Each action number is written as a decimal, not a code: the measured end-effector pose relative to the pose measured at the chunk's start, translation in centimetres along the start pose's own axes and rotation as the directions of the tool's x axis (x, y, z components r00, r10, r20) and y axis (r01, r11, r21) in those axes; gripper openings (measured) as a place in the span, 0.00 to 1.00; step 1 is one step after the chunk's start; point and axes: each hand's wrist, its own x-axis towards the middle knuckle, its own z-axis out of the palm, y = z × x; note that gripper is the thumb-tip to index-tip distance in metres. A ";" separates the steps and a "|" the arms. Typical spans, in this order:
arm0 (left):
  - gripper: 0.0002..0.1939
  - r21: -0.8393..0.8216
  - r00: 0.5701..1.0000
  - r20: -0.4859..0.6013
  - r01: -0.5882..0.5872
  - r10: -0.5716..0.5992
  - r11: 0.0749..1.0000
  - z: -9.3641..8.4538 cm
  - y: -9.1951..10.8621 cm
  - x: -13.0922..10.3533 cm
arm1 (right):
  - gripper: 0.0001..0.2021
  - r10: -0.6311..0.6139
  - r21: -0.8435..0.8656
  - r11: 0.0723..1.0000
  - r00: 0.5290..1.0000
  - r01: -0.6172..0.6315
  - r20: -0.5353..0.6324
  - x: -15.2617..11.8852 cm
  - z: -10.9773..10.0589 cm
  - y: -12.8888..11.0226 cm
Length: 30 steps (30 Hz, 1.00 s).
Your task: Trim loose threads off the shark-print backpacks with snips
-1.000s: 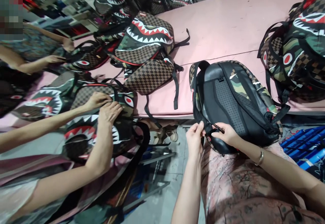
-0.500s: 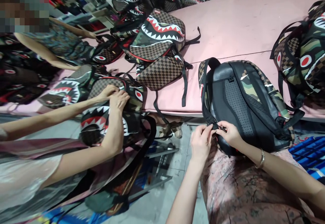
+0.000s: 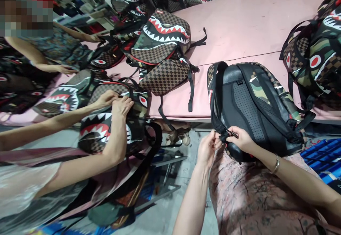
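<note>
A backpack [image 3: 249, 110] with a black padded back and checkered, camouflage-patterned sides leans on the front edge of the table, its back panel towards me. At its lower left, my left hand [image 3: 209, 148] is closed, fingertips pinched together beside the lower end of the shoulder strap [image 3: 222, 134]; whatever lies between them is too small to make out. My right hand [image 3: 242, 140] pinches at that same strap end. A small dark shiny piece shows at its fingertips, its kind unclear.
The pink table [image 3: 239, 25] runs across the view. More backpacks lie on it: a shark-mouth pair [image 3: 165, 47] at left centre and a camouflage one [image 3: 319, 57] at right. On the left, a co-worker's hands [image 3: 121, 103] work on another backpack; a second person stands behind. Blue crates [image 3: 322, 160] sit lower right.
My left hand has drawn slightly down and away from the strap end, its fingers curling tighter. My right hand stays at the strap. The second person's near hand has shifted on the left.
</note>
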 end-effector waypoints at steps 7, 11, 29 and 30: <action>0.19 0.105 0.997 -0.045 -0.062 0.067 0.993 0.7 -0.7 -0.1 | 0.07 -0.004 0.047 0.999 0.999 0.005 -0.041 -0.5 -0.7 -1.0; 0.14 0.221 0.988 -0.079 -0.109 0.130 0.969 1.2 -1.0 -0.6 | 0.07 -0.024 0.027 0.999 0.999 0.026 -0.049 -0.2 -0.8 -0.8; 0.09 0.230 0.963 -0.168 -0.170 0.212 0.958 2.1 -1.3 -0.8 | 0.11 -0.175 -0.478 0.871 0.981 0.113 -0.088 -4.7 -3.6 -2.0; 0.09 0.226 0.963 -0.165 -0.172 0.211 0.959 2.1 -1.3 -0.8 | 0.11 -0.182 -0.484 0.867 0.980 0.119 -0.084 -4.6 -3.6 -2.1</action>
